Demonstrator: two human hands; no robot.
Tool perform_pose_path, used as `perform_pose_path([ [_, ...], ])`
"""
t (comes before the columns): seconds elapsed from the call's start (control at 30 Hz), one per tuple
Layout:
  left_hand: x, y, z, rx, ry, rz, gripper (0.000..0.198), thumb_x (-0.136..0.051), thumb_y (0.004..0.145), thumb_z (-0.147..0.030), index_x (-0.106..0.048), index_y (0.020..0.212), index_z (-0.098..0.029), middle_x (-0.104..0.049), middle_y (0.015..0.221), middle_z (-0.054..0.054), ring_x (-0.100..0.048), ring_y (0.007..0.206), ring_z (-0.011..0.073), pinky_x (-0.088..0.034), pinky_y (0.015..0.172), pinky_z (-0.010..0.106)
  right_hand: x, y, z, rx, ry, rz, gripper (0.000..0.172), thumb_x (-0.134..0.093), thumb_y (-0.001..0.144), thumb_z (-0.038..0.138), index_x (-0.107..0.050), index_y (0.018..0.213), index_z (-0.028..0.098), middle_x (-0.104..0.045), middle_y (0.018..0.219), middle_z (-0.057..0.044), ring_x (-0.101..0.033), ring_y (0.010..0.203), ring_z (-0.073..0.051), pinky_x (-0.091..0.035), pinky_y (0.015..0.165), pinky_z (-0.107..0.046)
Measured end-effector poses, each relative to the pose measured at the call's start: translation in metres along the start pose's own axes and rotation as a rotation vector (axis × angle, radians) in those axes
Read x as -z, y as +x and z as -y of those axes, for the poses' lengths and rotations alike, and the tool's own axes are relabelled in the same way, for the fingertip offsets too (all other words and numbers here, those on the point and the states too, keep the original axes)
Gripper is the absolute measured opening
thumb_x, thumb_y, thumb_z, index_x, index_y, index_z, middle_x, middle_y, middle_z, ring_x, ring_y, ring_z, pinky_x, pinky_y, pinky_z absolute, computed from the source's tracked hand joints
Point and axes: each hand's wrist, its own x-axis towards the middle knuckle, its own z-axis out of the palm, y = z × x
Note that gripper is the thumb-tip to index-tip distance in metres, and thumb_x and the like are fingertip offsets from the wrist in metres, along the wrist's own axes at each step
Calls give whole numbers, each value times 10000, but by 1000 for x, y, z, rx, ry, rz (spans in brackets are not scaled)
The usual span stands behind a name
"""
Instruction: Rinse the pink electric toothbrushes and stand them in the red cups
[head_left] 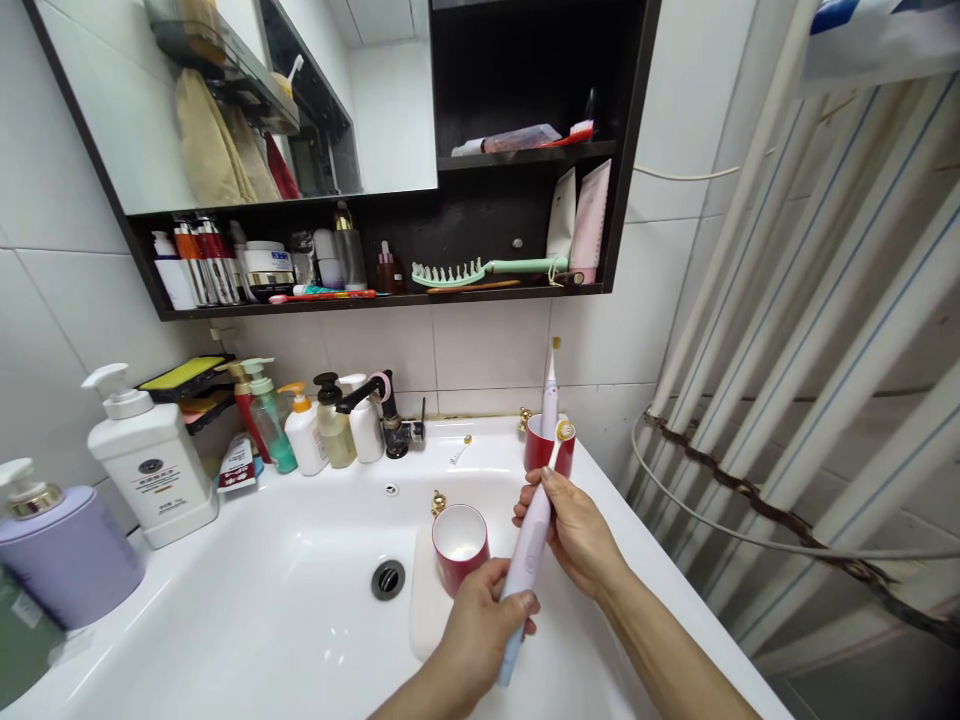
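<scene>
An electric toothbrush with a pale lilac-to-blue handle is held at a slant over the right side of the sink. My left hand wraps its lower end. Higher up, near the neck, the fingers of my right hand pinch it. Its round brush head points up and away, in front of a red cup on the sink rim. In that cup stands a second electric toothbrush. Another red cup, white inside, sits in the basin just beyond my left hand.
The white sink has a black drain and a black faucet. A small brush head lies on the back rim. Several pump bottles line the left. Above hangs a dark shelf; pipes stand at right.
</scene>
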Motion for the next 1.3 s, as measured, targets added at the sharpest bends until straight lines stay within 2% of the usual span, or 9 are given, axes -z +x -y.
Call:
perform_pose_path([
  [0.27,7,1,-6,5,95,-97,203,-504,555,-197,-504,740,-113,-415,525,-28,-383,471,68,-330,497,221,4,3,-1,-15,-153,-106,193,-498,635,333,-492,715,158,-548,608,14,-528,572,-93,-402,557,-213],
  [0.47,3,-3,-8,22,-64,100,159,-531,553,-210,-483,664,-106,-449,531,-10,-432,511,85,-327,517,222,-1,-1,0,-31,-33,59,155,-465,669,311,-482,693,158,-538,563,25,-525,540,-92,-409,592,-247],
  [0.63,0,-6,-8,34,-176,138,229,-582,515,-221,-481,684,-104,-471,588,3,-450,525,85,-330,538,228,-1,-3,1,-31,25,118,125,-434,692,285,-474,713,169,-531,565,30,-529,540,-104,-406,576,-251],
  [0.8,2,-4,-5,6,-241,217,239,-583,533,-232,-502,710,-95,-510,660,42,-481,582,106,-342,601,248,-4,-9,0,-33,3,198,186,-376,716,322,-485,735,174,-531,599,20,-520,566,-108,-398,597,-264],
  [0.97,14,2,-22,-134,-141,6,279,-565,548,-252,-535,795,-127,-518,621,11,-474,620,116,-345,603,235,-16,-17,-13,39,-340,298,228,-427,681,335,-508,815,169,-544,699,-7,-495,644,-121,-385,623,-257],
  [1.07,26,5,-33,-148,-20,-3,218,-580,513,-233,-564,703,-127,-510,554,-6,-467,581,111,-344,571,224,-20,-19,-21,117,-452,279,236,-418,686,323,-499,859,185,-543,748,-6,-485,700,-131,-370,661,-249],
  [1.17,36,6,-37,-183,30,-113,143,-566,515,-237,-549,600,-123,-498,522,-10,-459,531,94,-346,530,211,-23,-22,-28,49,-470,186,280,-367,705,354,-451,932,212,-539,762,-7,-488,655,-127,-389,606,-250],
  [1.23,37,7,-36,-145,1,-212,153,-522,556,-265,-527,626,-129,-453,454,-30,-419,424,70,-322,432,197,-27,-25,-33,-22,-463,182,323,-362,700,376,-415,977,217,-535,734,-11,-488,598,-123,-398,530,-241],
  [1.3,35,9,-34,-78,-62,-245,202,-478,592,-299,-505,712,-139,-386,391,-61,-346,322,54,-257,339,180,-33,-29,-39,-86,-464,221,364,-341,703,394,-388,1014,210,-525,662,-5,-475,520,-113,-384,448,-225],
])
